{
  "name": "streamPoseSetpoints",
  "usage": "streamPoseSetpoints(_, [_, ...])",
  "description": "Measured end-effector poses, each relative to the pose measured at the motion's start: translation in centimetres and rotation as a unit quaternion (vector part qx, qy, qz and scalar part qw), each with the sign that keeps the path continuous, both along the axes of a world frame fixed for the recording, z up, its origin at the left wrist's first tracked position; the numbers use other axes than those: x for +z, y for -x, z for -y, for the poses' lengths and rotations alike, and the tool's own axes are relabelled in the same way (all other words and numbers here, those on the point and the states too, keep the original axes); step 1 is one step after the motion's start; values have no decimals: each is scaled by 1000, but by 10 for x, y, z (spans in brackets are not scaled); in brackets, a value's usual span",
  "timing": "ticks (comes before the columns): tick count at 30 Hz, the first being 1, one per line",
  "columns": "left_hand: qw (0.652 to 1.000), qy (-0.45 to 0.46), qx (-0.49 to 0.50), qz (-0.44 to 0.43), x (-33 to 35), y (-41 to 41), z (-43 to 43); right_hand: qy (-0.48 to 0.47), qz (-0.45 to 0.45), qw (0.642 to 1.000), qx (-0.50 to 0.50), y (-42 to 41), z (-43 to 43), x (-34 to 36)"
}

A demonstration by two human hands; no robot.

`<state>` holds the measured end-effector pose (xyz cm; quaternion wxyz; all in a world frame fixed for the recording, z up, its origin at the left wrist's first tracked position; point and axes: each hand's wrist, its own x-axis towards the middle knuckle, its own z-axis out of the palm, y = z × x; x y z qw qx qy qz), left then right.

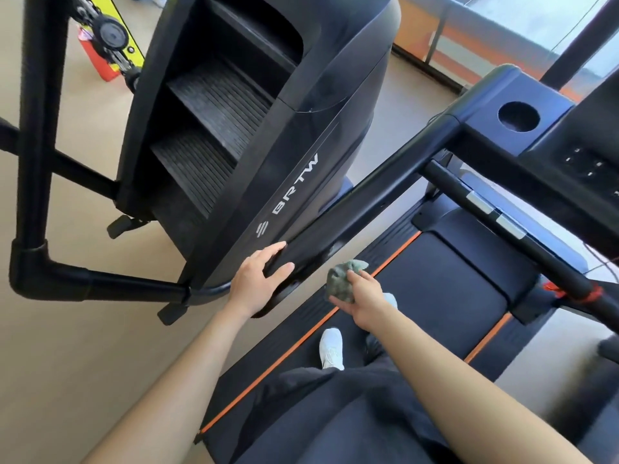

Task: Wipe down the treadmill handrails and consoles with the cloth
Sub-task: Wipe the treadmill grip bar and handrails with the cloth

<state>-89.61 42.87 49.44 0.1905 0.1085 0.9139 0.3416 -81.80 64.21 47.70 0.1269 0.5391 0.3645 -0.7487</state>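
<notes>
Cloth [343,279] (grey-green, crumpled into a wad) sits in the R hand [363,303], fingers curled round it w/ thumb on top. It is held just beside the left handrail [368,192], above the orange-edged belt [452,279]. L hand [256,283] grasps the near end of that rail, fingers over the top, thumb on the inner side. Console [522,128] w/ its round cup hole sits further up the rail. Black stair machine [268,112] stands to the left.
</notes>
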Motion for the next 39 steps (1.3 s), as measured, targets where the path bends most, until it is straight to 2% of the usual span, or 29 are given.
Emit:
streamPoseSetpoints(5, [998,-33,34,43,-1,3,0,214,-63,975,-13,8,38,-11])
streamPoseSetpoints(8, [998,-34,41,38,-1,1,0,281,-70,957,-19,2,51,-16])
streamPoseSetpoints(12, [998,-27,47,39,2,-1,-1,318,-53,947,1,-6,71,-27])
streamPoseSetpoints(18, [998,-22,47,43,3,-1,0,341,-25,939,28,-8,93,-30])
streamPoseSetpoints(23, [995,-54,66,57,0,1,0,316,-34,948,-15,-1,68,-32])
streamPoseSetpoints(31, [995,-40,73,63,2,0,-3,276,-78,955,-79,10,26,-43])
streamPoseSetpoints(39, [989,-78,90,86,2,4,-1,312,-26,950,9,-2,79,-30])
